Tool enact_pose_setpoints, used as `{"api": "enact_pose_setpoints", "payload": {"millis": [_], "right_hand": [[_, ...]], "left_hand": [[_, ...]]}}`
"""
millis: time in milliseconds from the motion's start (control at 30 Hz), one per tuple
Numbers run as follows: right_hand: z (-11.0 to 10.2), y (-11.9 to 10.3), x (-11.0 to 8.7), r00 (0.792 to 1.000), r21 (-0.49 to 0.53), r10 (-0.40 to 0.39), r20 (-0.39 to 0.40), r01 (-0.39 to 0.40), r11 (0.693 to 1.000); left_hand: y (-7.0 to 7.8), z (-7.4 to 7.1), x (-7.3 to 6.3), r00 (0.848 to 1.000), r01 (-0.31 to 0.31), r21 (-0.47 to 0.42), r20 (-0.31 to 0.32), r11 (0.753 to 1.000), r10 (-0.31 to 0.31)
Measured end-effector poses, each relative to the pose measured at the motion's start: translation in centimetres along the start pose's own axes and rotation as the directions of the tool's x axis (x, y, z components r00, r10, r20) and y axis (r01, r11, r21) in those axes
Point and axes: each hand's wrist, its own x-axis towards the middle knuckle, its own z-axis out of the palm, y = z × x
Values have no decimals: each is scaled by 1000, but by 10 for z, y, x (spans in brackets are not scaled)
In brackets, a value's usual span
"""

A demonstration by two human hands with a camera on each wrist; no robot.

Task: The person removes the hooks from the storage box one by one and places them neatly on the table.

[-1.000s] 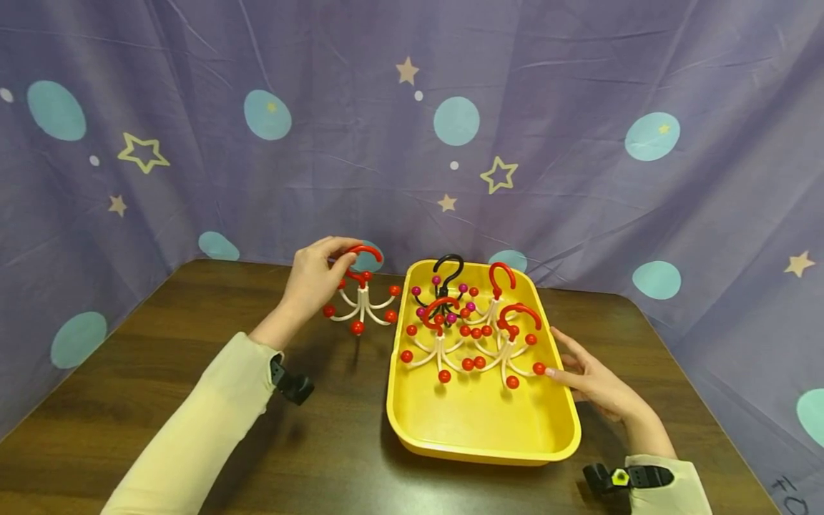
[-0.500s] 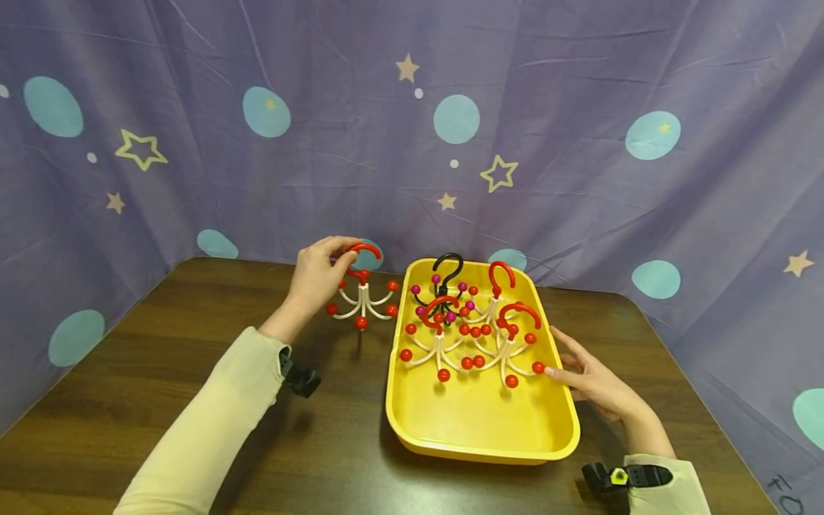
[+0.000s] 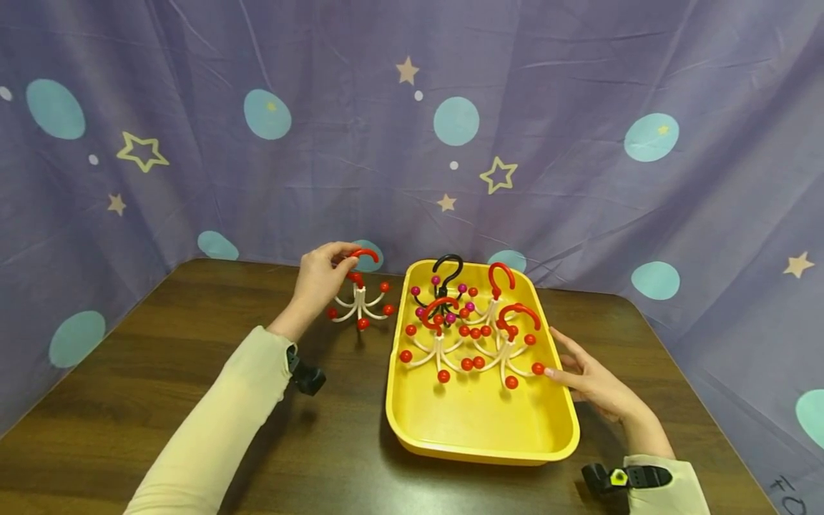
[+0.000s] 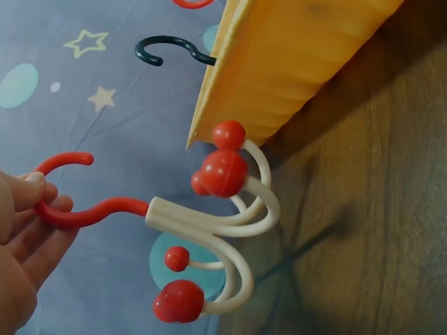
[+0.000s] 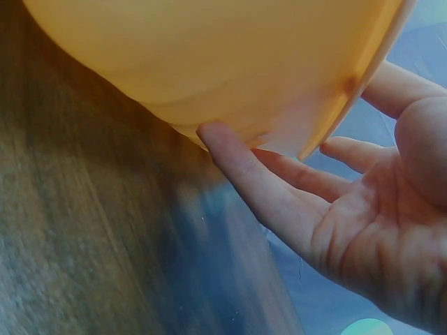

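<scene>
My left hand [image 3: 319, 280] pinches the red hook of a multi-arm hook hanger [image 3: 360, 299], left of the yellow tray [image 3: 483, 433]. Its white curved arms end in red balls and hang below the hook, close over the table. In the left wrist view, thumb and fingers hold the hanger's red hook [image 4: 105, 208], and its shadow falls on the wood. My right hand [image 3: 595, 383] rests against the tray's right side, thumb at the rim. Extended fingers touch the tray's outer wall [image 5: 209, 63] in the right wrist view.
Several similar hangers stand in the tray's far half: a black hanger [image 3: 443, 292] with magenta balls, and red-hooked ones such as the near-left hanger [image 3: 440, 350] and near-right hanger [image 3: 508, 350]. A purple patterned curtain [image 3: 360, 143] hangs behind the brown wooden table [image 3: 335, 443].
My left hand has shifted slightly right and down, and the hanger in it has turned a little. My right hand and the tray have stayed in place.
</scene>
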Motion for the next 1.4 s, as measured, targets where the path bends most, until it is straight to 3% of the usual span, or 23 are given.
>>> {"api": "enact_pose_setpoints", "payload": {"millis": [367,633,933,1200,1400], "right_hand": [[0,1,1,1000,16,-14,7,14,1000],[0,1,1,1000,15,-16,3,16,1000],[0,0,-1,998,19,-47,33,46,999],[0,1,0,999,16,-38,25,38,999],[0,2,0,1000,6,-28,15,28,1000]], "left_hand": [[-14,9,2,995,95,-48,-28,994,-97],[-21,17,4,991,117,-95,-47,989,-122],[-28,22,2,979,187,-138,-57,973,-196],[-31,27,4,977,176,-120,-98,977,-188],[-31,30,5,976,185,-142,-91,973,-198]]}}
